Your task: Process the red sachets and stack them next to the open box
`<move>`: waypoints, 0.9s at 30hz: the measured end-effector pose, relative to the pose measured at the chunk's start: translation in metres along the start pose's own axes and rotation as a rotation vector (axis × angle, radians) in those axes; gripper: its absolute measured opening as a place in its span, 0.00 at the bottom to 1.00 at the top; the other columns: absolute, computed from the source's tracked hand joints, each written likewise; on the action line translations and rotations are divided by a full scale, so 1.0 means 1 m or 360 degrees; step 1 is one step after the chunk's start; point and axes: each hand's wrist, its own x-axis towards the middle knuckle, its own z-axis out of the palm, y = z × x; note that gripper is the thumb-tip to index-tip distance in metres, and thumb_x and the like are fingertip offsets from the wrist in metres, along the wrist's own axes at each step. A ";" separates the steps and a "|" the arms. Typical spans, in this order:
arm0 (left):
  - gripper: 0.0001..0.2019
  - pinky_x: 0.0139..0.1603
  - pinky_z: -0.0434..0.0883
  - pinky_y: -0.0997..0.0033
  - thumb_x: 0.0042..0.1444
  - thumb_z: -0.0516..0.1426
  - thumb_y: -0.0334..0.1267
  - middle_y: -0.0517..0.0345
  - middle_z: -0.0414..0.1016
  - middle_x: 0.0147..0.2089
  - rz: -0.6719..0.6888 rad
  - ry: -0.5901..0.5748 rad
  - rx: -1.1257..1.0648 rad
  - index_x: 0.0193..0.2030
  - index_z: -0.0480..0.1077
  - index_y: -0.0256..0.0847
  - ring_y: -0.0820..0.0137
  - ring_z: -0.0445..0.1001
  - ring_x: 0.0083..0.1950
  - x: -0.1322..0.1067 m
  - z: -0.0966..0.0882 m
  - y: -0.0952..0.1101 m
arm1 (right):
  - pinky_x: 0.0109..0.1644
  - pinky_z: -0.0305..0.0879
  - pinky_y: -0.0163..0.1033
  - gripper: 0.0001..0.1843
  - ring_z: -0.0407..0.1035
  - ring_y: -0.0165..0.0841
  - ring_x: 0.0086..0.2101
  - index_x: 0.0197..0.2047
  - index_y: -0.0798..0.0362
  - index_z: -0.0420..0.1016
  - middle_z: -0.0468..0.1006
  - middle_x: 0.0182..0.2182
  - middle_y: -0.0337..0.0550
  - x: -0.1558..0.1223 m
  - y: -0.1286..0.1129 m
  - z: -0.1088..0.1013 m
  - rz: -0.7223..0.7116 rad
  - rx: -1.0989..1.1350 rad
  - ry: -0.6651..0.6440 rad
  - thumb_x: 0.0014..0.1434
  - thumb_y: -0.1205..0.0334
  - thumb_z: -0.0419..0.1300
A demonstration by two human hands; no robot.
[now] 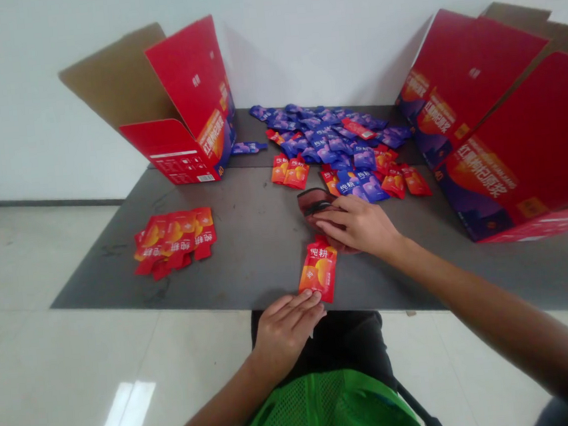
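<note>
A red-orange drink pouch [318, 271] lies flat at the table's front edge. My left hand [289, 330] has its fingertips pressed together on the pouch's near end, with the thumb mostly hidden below. Just beyond the pouch, my right hand [360, 226] is closed on a dark reddish cloth [313, 202] with a black edge. This cloth is bunched and covers part of the pouch's spout end. To the left, several red pouches [176, 240] lie overlapped in a flat pile.
At the back lies a heap of purple pouches [327, 135] with some red ones mixed in. An open red carton [196, 131] stands at the back left, another carton [481, 120] at the right. The grey table [247, 243] meets a white wall behind.
</note>
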 end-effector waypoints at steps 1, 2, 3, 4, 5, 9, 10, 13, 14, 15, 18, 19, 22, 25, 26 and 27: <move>0.10 0.55 0.76 0.65 0.72 0.55 0.31 0.57 0.84 0.54 -0.0001 0.0003 -0.0005 0.50 0.78 0.40 0.67 0.82 0.55 -0.001 0.001 0.000 | 0.43 0.66 0.40 0.16 0.71 0.36 0.41 0.53 0.45 0.83 0.79 0.41 0.46 -0.005 -0.013 -0.004 -0.0032 0.0045 0.0047 0.72 0.52 0.56; 0.09 0.56 0.76 0.64 0.72 0.55 0.31 0.57 0.84 0.53 -0.0007 0.0001 -0.0011 0.50 0.78 0.40 0.67 0.83 0.54 -0.003 0.003 -0.001 | 0.43 0.67 0.40 0.16 0.71 0.35 0.41 0.54 0.44 0.82 0.79 0.42 0.45 -0.012 -0.028 -0.006 -0.0095 0.0110 0.0076 0.72 0.52 0.56; 0.09 0.56 0.76 0.64 0.71 0.56 0.30 0.57 0.84 0.52 -0.0018 -0.0003 -0.0017 0.49 0.78 0.40 0.67 0.83 0.52 -0.004 0.004 -0.001 | 0.44 0.67 0.39 0.16 0.71 0.34 0.41 0.55 0.43 0.82 0.79 0.41 0.44 -0.020 -0.043 -0.006 -0.0190 0.0181 0.0052 0.72 0.52 0.57; 0.08 0.55 0.76 0.64 0.70 0.57 0.30 0.57 0.85 0.49 -0.0030 -0.0006 -0.0022 0.47 0.79 0.40 0.67 0.84 0.50 -0.006 0.005 -0.002 | 0.44 0.68 0.39 0.16 0.71 0.34 0.41 0.55 0.43 0.82 0.79 0.41 0.43 -0.027 -0.057 -0.005 -0.0306 0.0246 -0.0001 0.72 0.52 0.56; 0.08 0.55 0.76 0.64 0.70 0.57 0.29 0.57 0.86 0.47 -0.0040 -0.0013 -0.0025 0.46 0.79 0.40 0.67 0.84 0.47 -0.007 0.006 -0.002 | 0.44 0.69 0.39 0.16 0.71 0.33 0.40 0.55 0.44 0.81 0.79 0.40 0.43 -0.033 -0.067 -0.001 -0.0392 0.0307 -0.0054 0.72 0.53 0.56; 0.08 0.57 0.75 0.64 0.70 0.57 0.29 0.57 0.85 0.51 -0.0028 -0.0028 -0.0019 0.48 0.78 0.40 0.68 0.83 0.52 -0.006 0.005 -0.002 | 0.43 0.69 0.37 0.16 0.72 0.32 0.41 0.54 0.43 0.82 0.79 0.40 0.42 -0.035 -0.056 0.020 -0.0276 0.0353 -0.0085 0.72 0.52 0.56; 0.09 0.57 0.75 0.65 0.71 0.56 0.30 0.57 0.84 0.54 -0.0019 -0.0030 -0.0016 0.50 0.78 0.40 0.68 0.82 0.54 -0.005 0.004 -0.002 | 0.44 0.68 0.37 0.16 0.72 0.33 0.42 0.54 0.43 0.82 0.79 0.41 0.43 -0.029 -0.043 0.023 -0.0205 0.0311 -0.0080 0.72 0.52 0.56; 0.10 0.57 0.76 0.65 0.72 0.54 0.31 0.57 0.83 0.55 -0.0016 -0.0021 -0.0009 0.50 0.78 0.40 0.68 0.82 0.56 -0.004 0.002 -0.001 | 0.43 0.66 0.38 0.17 0.72 0.35 0.42 0.52 0.46 0.83 0.79 0.41 0.46 -0.010 -0.001 0.022 -0.0089 0.0099 -0.0100 0.72 0.51 0.56; 0.10 0.57 0.76 0.64 0.72 0.54 0.31 0.56 0.83 0.55 -0.0021 -0.0018 -0.0008 0.50 0.78 0.40 0.67 0.82 0.56 -0.004 0.002 -0.001 | 0.42 0.66 0.39 0.17 0.71 0.35 0.41 0.52 0.47 0.84 0.79 0.40 0.46 -0.005 0.008 0.017 -0.0063 0.0034 -0.0095 0.72 0.51 0.56; 0.10 0.57 0.76 0.64 0.72 0.54 0.30 0.56 0.83 0.54 -0.0027 -0.0016 -0.0010 0.50 0.78 0.39 0.67 0.82 0.56 -0.005 0.002 -0.001 | 0.42 0.65 0.39 0.17 0.71 0.36 0.41 0.52 0.47 0.84 0.79 0.40 0.47 -0.002 0.011 0.012 -0.0035 -0.0016 -0.0074 0.72 0.51 0.55; 0.11 0.58 0.76 0.63 0.72 0.55 0.30 0.55 0.83 0.55 -0.0027 -0.0025 -0.0022 0.52 0.78 0.40 0.67 0.82 0.56 -0.008 0.004 -0.001 | 0.43 0.66 0.40 0.17 0.70 0.36 0.41 0.54 0.46 0.82 0.78 0.41 0.46 -0.009 -0.009 -0.004 -0.0030 0.0004 0.0053 0.73 0.52 0.55; 0.10 0.58 0.76 0.63 0.71 0.55 0.30 0.55 0.83 0.55 -0.0026 -0.0030 -0.0025 0.52 0.78 0.40 0.66 0.82 0.56 -0.009 0.005 -0.002 | 0.43 0.66 0.40 0.17 0.70 0.35 0.41 0.55 0.45 0.82 0.78 0.41 0.45 -0.015 -0.023 -0.007 -0.0083 0.0063 0.0075 0.73 0.52 0.55; 0.09 0.55 0.76 0.64 0.70 0.56 0.28 0.56 0.86 0.46 -0.0059 -0.0042 -0.0017 0.46 0.79 0.40 0.67 0.84 0.48 -0.010 0.006 -0.002 | 0.43 0.68 0.39 0.16 0.71 0.34 0.40 0.56 0.43 0.81 0.79 0.41 0.43 -0.036 -0.065 -0.005 -0.0351 0.0283 -0.0030 0.72 0.53 0.56; 0.09 0.56 0.76 0.64 0.69 0.57 0.28 0.57 0.86 0.45 -0.0061 -0.0040 -0.0025 0.45 0.79 0.40 0.68 0.84 0.46 -0.010 0.006 -0.003 | 0.43 0.70 0.38 0.15 0.72 0.32 0.40 0.54 0.43 0.82 0.79 0.40 0.42 -0.045 -0.076 0.009 -0.0339 0.0405 -0.0098 0.73 0.53 0.56; 0.09 0.57 0.76 0.64 0.69 0.57 0.28 0.57 0.85 0.48 -0.0051 -0.0037 -0.0033 0.47 0.79 0.40 0.68 0.84 0.49 -0.009 0.006 -0.003 | 0.43 0.70 0.37 0.15 0.72 0.32 0.40 0.54 0.43 0.82 0.79 0.40 0.42 -0.043 -0.071 0.014 -0.0272 0.0400 -0.0096 0.72 0.52 0.56; 0.09 0.59 0.75 0.64 0.70 0.57 0.29 0.57 0.84 0.52 -0.0040 -0.0031 -0.0043 0.50 0.78 0.40 0.68 0.83 0.53 -0.009 0.006 -0.003 | 0.43 0.70 0.37 0.15 0.72 0.32 0.41 0.54 0.42 0.82 0.79 0.41 0.42 -0.040 -0.062 0.018 -0.0213 0.0376 -0.0087 0.72 0.52 0.56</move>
